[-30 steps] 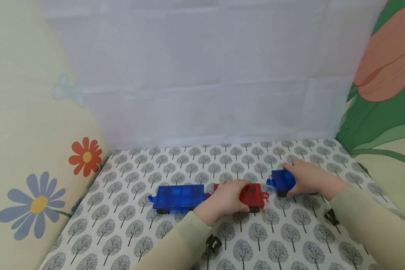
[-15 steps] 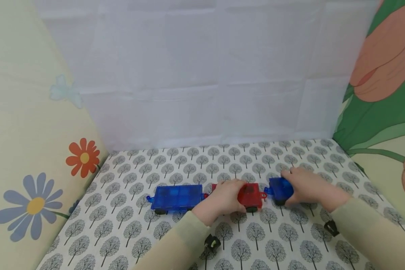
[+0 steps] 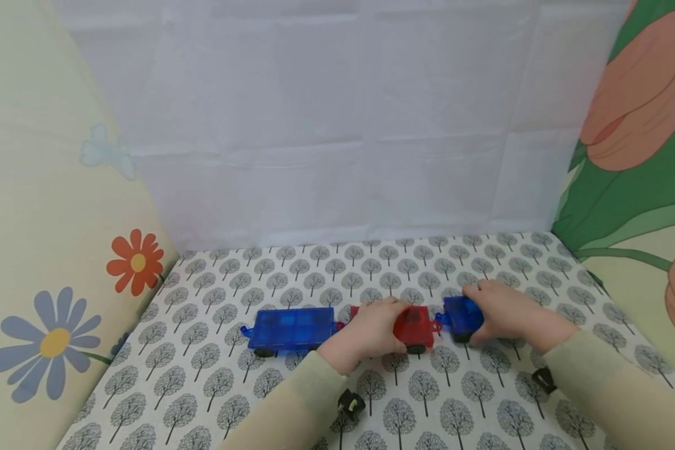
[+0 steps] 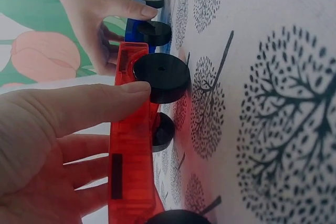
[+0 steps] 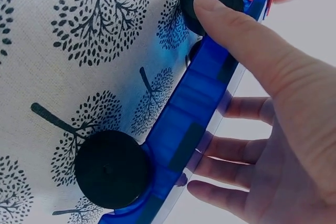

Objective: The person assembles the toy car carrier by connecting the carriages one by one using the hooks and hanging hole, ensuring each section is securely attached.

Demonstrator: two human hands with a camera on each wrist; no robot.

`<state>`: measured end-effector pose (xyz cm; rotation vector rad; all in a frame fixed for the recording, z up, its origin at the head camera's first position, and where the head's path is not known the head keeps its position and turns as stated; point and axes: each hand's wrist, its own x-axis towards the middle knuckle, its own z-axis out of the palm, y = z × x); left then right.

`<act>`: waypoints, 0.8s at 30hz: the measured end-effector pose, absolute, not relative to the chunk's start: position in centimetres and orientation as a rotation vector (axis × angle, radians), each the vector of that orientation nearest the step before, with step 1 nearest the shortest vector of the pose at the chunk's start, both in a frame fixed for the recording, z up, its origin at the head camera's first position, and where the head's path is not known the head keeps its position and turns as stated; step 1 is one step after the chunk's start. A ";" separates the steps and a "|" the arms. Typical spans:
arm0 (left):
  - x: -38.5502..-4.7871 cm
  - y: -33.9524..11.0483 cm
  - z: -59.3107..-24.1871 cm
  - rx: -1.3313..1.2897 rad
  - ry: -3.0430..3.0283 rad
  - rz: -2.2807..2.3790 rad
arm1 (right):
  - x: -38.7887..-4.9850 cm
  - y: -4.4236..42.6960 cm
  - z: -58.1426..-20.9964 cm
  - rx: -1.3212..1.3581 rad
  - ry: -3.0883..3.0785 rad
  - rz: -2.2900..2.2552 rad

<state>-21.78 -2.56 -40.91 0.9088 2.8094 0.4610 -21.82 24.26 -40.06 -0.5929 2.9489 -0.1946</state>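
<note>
Three translucent toy train cars with black wheels stand in a row in the head view. My left hand (image 3: 368, 334) grips the red train car (image 3: 416, 325) in the middle, thumb on its near side by a wheel. At the right end, my right hand (image 3: 500, 315) holds a blue train car (image 3: 458, 317) from above, its thumb on a wheel (image 5: 212, 9) in the right wrist view. The blue car's hook and the red car's ring (image 3: 437, 325) meet between them; I cannot tell whether they are linked. Another blue train car (image 3: 292, 328) adjoins the red one's left end.
A cloth printed with trees (image 3: 214, 387) covers the table. White sheeting (image 3: 315, 125) hangs behind it, and flower-printed panels (image 3: 45, 206) flank both sides. Small black devices (image 3: 350, 403) sit at both sleeves.
My right hand has brought its blue car leftward and slightly nearer, closing the gap to the red car. The left hand keeps its grip; the whole view has shifted slightly.
</note>
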 end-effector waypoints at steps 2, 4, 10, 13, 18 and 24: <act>-21.8 -2.6 -40.9 0.913 2.806 0.468 | -21.8 24.2 -40.0 -0.588 2.949 -0.200; -21.8 -2.7 -40.9 0.914 2.802 0.490 | -21.8 24.2 -40.0 -0.584 2.950 -0.202; -21.9 -2.9 -40.9 0.936 2.793 0.542 | -21.8 24.3 -39.9 -0.580 2.944 -0.209; -21.9 -2.9 -40.9 0.943 2.786 0.568 | -21.8 24.4 -40.0 -0.580 2.942 -0.213; -21.9 -2.9 -40.9 0.938 2.783 0.589 | -21.7 24.5 -40.0 -0.589 2.945 -0.217; -21.9 -2.9 -41.0 0.919 2.793 0.575 | -21.4 24.4 -40.0 -0.586 2.935 -0.213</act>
